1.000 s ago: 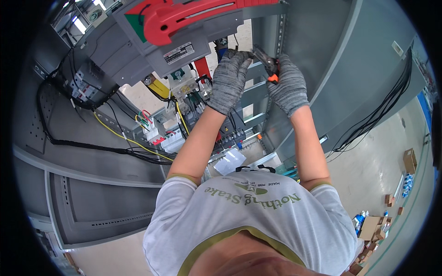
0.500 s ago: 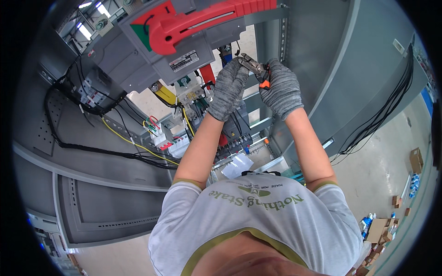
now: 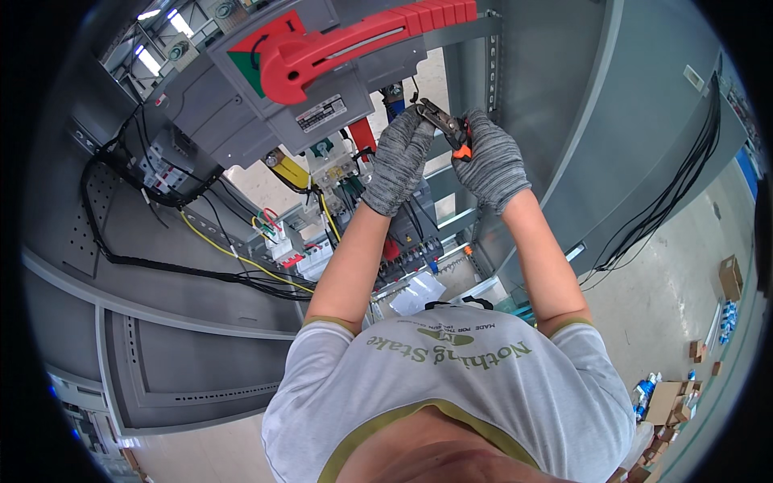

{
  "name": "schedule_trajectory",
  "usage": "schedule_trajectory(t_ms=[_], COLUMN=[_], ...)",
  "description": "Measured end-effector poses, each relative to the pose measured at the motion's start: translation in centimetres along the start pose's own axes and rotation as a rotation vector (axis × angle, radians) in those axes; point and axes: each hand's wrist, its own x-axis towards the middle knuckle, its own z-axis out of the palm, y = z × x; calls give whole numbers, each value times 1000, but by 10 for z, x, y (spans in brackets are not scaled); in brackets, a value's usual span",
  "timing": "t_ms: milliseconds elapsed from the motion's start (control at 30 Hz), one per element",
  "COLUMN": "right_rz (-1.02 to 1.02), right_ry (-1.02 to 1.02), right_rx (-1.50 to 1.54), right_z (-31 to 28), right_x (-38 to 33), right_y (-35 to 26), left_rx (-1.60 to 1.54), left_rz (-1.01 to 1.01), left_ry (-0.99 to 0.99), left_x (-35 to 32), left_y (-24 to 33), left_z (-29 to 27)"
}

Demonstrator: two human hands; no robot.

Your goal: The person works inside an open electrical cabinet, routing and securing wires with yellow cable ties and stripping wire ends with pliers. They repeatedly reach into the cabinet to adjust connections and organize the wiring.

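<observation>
Both hands wear grey knitted gloves and are raised in front of the open cabinet. My right hand (image 3: 489, 165) is closed around the orange and black handles of a wire stripper (image 3: 437, 119). The tool's metal jaws point up and left, to the fingertips of my left hand (image 3: 398, 165). Those fingers are pinched together at a thin black wire (image 3: 415, 87) that rises just above them, beside the jaws. Whether the jaws grip the wire is too small to tell. A large grey switch (image 3: 322, 68) with a red handle (image 3: 354, 44) is above and left of my hands.
Black cable bundles (image 3: 185, 266) and a yellow wire (image 3: 217, 244) run through the cabinet's left side, near small white breakers (image 3: 282, 241). More black wires (image 3: 660, 213) hang along the grey panel (image 3: 628, 137) at right. Cardboard boxes (image 3: 663, 402) lie on the floor.
The wire stripper has tilted slightly, its handles turning down in my right hand. Both hands stay close together in nearly the same place. The cabinet shifts a little in view.
</observation>
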Motion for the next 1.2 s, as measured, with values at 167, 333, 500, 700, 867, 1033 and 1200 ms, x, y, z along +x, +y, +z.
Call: schedule_trajectory(t_ms=[167, 333, 500, 700, 867, 1033, 1200], right_rz=[35, 42, 28, 22, 23, -17, 70], right_ry=[-46, -60, -51, -2, -4, 24, -45], right_rx=[8, 13, 45, -42, -79, -53, -59], right_z=[2, 6, 9, 3, 2, 5, 3], right_x=[1, 0, -1, 0, 2, 2, 1], right_y=[1, 4, 5, -1, -2, 2, 0], left_rx=[32, 99, 43, 96, 40, 91, 54], left_rz=[-1, 31, -25, 14, -9, 10, 14], left_ry=[-4, -10, -10, -39, -30, -24, -46], left_x=[1, 1, 0, -1, -1, 1, 2], left_y=[0, -3, -10, 9, 7, 6, 10], left_z=[-1, -4, -6, -4, -3, -2, -1])
